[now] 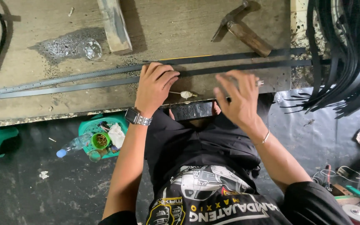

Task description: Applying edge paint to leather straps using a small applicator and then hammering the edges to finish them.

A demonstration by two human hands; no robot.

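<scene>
Two long dark rubber strips (105,79) are laid across the worn wooden board (42,25). The left hand (155,85) is pressed flat on them, fingers closed together. The right hand (240,100) is held just above, fingers spread open. At near left, a green plastic basket (89,127) is filled with small scraps.

strips (84,81): dark grey | stool (105,125): green | workbench (30,41): tan, stained | watch (137,117): silver

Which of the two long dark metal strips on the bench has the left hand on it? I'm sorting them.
The nearer strip: the left hand presses it, while the farther, hole-punched strip lies just beyond the fingers.
</scene>
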